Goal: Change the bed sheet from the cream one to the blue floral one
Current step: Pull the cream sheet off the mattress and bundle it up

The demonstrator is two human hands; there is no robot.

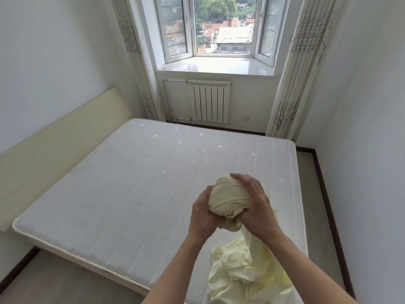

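The mattress (131, 194) lies bare, so the stripping looks finished. The cream sheet (228, 199) is wound into a tight ribbed ball above its near corner, loose tail (245, 275) crumpled below. Left hand (202, 212) cups it; right hand (254, 201) wraps over, probably bundling it for removal.

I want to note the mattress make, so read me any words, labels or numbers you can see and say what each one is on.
Stitched lettering on the mattress, near its far right part: a short pale word, too faint and blurred to read with confidence.
The cream sheet, curtains and radiator show no readable text.
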